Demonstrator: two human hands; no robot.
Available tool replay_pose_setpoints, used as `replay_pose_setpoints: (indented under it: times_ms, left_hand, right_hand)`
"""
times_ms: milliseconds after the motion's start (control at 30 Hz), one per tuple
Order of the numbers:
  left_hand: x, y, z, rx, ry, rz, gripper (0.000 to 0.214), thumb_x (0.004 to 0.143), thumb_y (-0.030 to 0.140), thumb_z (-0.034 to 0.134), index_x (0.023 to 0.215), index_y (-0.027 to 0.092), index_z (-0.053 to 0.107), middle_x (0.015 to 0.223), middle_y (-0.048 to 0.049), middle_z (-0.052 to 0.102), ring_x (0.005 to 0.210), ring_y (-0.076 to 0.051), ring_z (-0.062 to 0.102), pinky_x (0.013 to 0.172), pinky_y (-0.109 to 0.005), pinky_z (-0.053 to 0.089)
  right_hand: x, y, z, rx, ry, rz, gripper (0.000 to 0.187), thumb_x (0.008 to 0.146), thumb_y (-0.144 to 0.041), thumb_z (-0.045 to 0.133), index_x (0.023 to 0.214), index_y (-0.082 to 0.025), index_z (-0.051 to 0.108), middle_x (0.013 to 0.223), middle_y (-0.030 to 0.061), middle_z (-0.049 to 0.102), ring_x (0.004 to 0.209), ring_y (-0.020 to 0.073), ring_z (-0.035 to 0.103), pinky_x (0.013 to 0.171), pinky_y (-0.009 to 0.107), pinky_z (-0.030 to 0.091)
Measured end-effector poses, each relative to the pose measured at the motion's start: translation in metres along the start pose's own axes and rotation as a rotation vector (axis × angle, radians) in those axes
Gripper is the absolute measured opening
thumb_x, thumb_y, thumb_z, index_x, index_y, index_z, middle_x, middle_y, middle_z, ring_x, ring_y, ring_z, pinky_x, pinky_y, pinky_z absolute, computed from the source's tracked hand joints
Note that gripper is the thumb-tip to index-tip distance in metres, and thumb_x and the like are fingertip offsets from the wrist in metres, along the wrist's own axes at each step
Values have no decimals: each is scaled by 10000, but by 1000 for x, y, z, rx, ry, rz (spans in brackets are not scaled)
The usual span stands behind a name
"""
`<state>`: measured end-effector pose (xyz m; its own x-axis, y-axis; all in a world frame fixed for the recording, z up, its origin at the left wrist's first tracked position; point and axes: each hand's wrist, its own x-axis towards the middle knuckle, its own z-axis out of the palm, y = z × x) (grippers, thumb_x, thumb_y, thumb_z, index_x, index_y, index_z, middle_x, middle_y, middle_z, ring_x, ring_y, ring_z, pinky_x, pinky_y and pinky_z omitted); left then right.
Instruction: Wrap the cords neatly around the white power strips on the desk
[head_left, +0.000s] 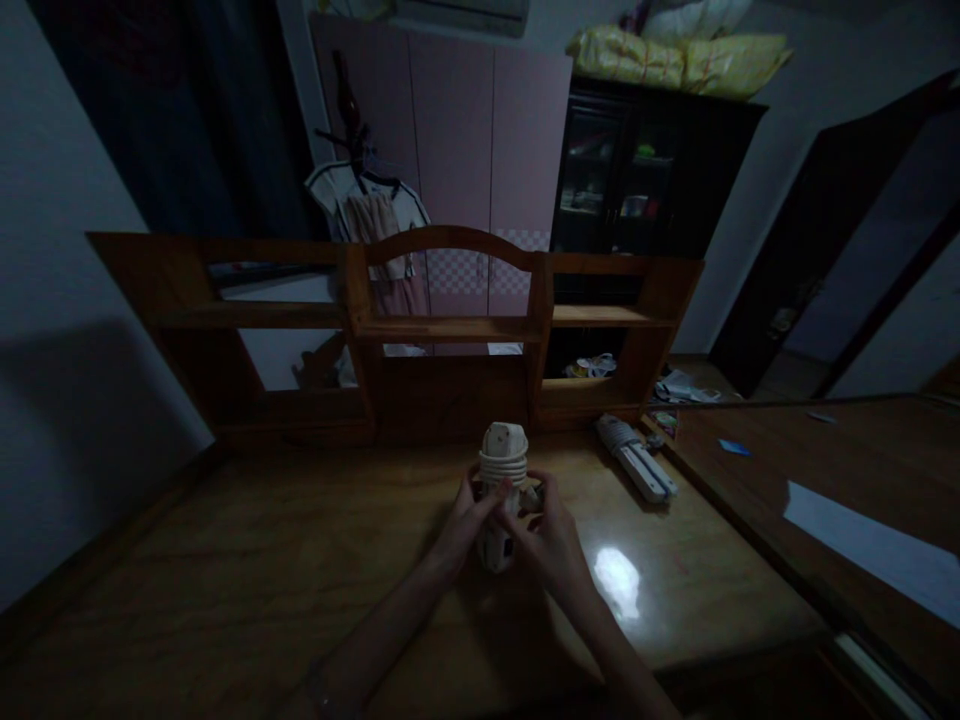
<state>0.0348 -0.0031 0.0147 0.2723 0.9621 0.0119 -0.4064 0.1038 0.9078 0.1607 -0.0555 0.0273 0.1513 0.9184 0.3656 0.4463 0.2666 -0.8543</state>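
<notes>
A white power strip [504, 438] stands on end above the desk, its pale cord [502, 468] wound in several turns around its upper half. My left hand [469, 520] is closed on the strip's left side, with the thumb across its front just below the coils. From the right, my right hand [553, 530] grips it too, its thumb against the front and its fingers curled close to the plug [531, 498]. Whether those fingers also hold the plug, I cannot tell. The strip's lower end [495, 552] shows beneath my hands.
On the desk [330, 580] a second power strip [641, 465] with its cord wound around it lies to the right. Behind rises a wooden shelf unit [450, 328]. Farther right, a brown surface [750, 480] carries a white paper sheet [874, 540] and a blue card [733, 447].
</notes>
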Motion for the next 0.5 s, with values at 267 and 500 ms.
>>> replay_pose_setpoints:
  times_ms: [267,500]
  left_hand:
    - [44,-23,57,-219,15,-238,553,803,506,641,1212,148,538,1160,-113,627,950,-185,637,782,-248,492]
    - [91,-54,119,-307,-101,-498,424,908,485,471,919,88,620,660,-52,621,544,-127,576,530,-218,445]
  right_hand:
    - [28,25,-37,-409,119,-126,707,834,-329,592,1428,-166,243,1186,123,548,999,226,561,821,337,482]
    - [59,34,-75,-1177,155,-159,578,848,-123,488,1405,-190,350,1063,138,530,921,265,509,750,368,444]
